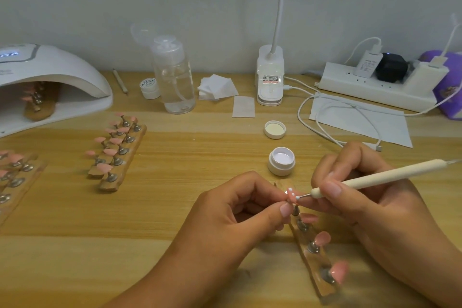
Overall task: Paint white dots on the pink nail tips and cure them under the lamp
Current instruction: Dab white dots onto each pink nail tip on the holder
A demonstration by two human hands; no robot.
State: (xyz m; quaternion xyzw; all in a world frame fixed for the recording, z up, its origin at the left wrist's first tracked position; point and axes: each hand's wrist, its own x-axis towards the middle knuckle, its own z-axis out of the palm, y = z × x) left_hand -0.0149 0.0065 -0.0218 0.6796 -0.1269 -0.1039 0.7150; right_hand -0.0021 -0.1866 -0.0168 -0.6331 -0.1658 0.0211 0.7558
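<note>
**Dotting a pink tip at the near right**

Our left hand [240, 210] pinches the pink nail tip [291, 195] between curled fingers [286, 209], at the far end of the near holder strip [315, 255]. Our right hand [370, 197] grips the dotting pen [375, 179], its metal point touching the tip beside two white dots. The open gel pot [281, 160] stands just beyond on the tabletop [200, 182]. A second strip [40, 102] lies under the lamp [50, 70], far left.
</note>
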